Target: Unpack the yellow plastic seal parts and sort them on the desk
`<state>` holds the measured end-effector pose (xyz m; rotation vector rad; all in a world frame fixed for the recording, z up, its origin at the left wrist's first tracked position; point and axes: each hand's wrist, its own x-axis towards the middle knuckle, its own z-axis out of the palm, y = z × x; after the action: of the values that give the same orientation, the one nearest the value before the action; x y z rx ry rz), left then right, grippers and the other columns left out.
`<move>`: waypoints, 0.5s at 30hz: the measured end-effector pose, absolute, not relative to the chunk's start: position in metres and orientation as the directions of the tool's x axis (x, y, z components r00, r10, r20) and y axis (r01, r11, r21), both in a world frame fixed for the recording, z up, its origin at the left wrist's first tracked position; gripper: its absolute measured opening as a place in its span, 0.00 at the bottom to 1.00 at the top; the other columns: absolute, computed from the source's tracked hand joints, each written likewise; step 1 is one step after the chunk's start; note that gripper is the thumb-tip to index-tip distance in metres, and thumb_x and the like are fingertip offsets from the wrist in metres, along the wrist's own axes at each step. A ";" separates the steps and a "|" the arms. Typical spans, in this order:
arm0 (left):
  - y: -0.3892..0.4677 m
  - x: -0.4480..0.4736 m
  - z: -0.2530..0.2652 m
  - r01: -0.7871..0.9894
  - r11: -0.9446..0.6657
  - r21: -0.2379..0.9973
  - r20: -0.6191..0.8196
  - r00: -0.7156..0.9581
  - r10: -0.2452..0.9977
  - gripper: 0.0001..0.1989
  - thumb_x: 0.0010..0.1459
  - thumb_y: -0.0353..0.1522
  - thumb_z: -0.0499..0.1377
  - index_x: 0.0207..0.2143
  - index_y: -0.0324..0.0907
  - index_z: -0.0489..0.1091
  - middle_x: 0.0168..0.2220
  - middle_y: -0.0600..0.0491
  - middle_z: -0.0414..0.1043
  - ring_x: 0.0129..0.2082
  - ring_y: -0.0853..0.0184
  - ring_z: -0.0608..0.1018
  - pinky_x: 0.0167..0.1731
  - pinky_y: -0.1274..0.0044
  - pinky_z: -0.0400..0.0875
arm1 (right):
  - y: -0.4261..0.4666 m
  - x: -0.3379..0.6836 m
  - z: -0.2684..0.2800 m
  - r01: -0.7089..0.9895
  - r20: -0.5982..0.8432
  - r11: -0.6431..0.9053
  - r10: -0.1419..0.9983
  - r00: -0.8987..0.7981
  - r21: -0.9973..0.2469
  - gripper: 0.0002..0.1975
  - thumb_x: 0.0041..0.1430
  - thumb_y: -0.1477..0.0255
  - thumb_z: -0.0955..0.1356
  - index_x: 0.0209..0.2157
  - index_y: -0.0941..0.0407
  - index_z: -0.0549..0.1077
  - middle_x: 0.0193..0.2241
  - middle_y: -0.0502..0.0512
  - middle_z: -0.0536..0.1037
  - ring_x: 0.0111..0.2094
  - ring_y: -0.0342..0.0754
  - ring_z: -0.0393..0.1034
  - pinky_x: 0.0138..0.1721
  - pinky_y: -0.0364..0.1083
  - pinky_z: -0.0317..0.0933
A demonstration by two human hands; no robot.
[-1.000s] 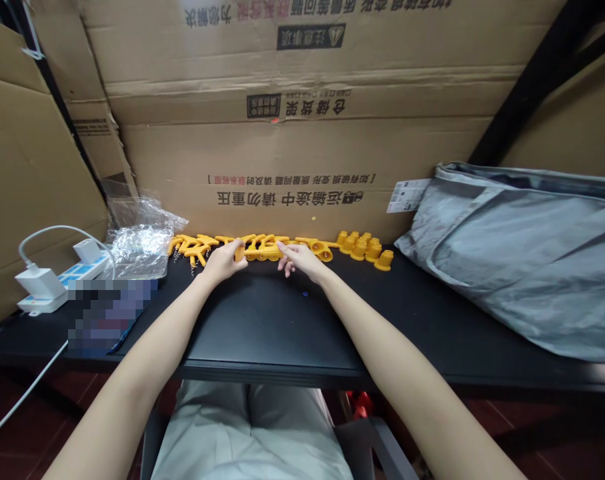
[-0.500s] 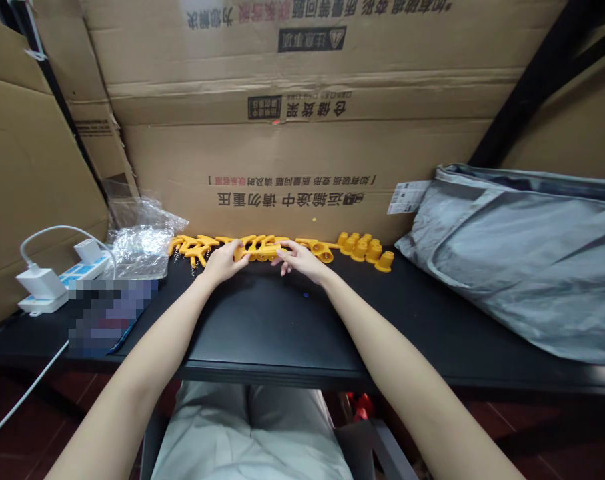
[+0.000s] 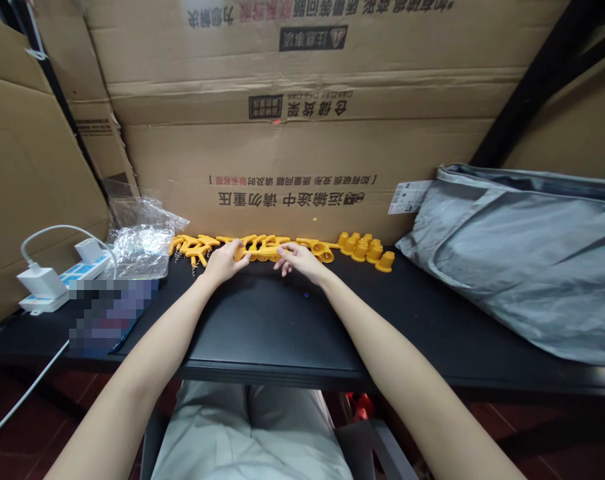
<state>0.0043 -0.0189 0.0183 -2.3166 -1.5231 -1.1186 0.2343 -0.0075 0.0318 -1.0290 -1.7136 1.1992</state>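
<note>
My left hand (image 3: 225, 263) is closed on the left end of a yellow plastic piece (image 3: 265, 254). Its other end is pinched in my right hand (image 3: 303, 261), whose lower fingers curl beneath. Behind and around the piece lie several similar yellow plastic parts (image 3: 268, 240), partly covered by my hands. Left of my left hand, more yellow branched pieces (image 3: 197, 253) lie in a heap with dark coiled bits (image 3: 193, 268) hanging from them. A yellow part with round openings (image 3: 323, 251) rests just right of my right hand. Farther right stand several yellow cups (image 3: 361, 251), mouths down.
A cardboard wall (image 3: 302, 153) rises behind the black table (image 3: 262, 320). On the left are clear plastic wrap (image 3: 139, 247), a power strip (image 3: 85, 268) with a charger (image 3: 42, 283) and cable, and a blurred flat item (image 3: 112, 317). A grey bag (image 3: 522, 260) fills the right side.
</note>
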 end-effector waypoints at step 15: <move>-0.019 0.005 0.021 0.844 -0.473 0.253 0.655 0.211 0.726 0.12 0.57 0.40 0.58 0.41 0.43 0.67 0.37 0.49 0.76 0.33 0.65 0.77 0.34 0.76 0.69 | -0.013 0.230 0.040 0.208 0.055 0.119 0.955 -0.291 -0.971 0.19 0.64 0.56 0.63 0.38 0.60 0.69 0.24 0.56 0.79 0.16 0.41 0.69 0.18 0.39 0.58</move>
<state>0.0053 -0.0193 0.0206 -2.3159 -1.5169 -1.1103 0.2302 -0.0132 0.0396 -1.1558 -1.6327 1.2331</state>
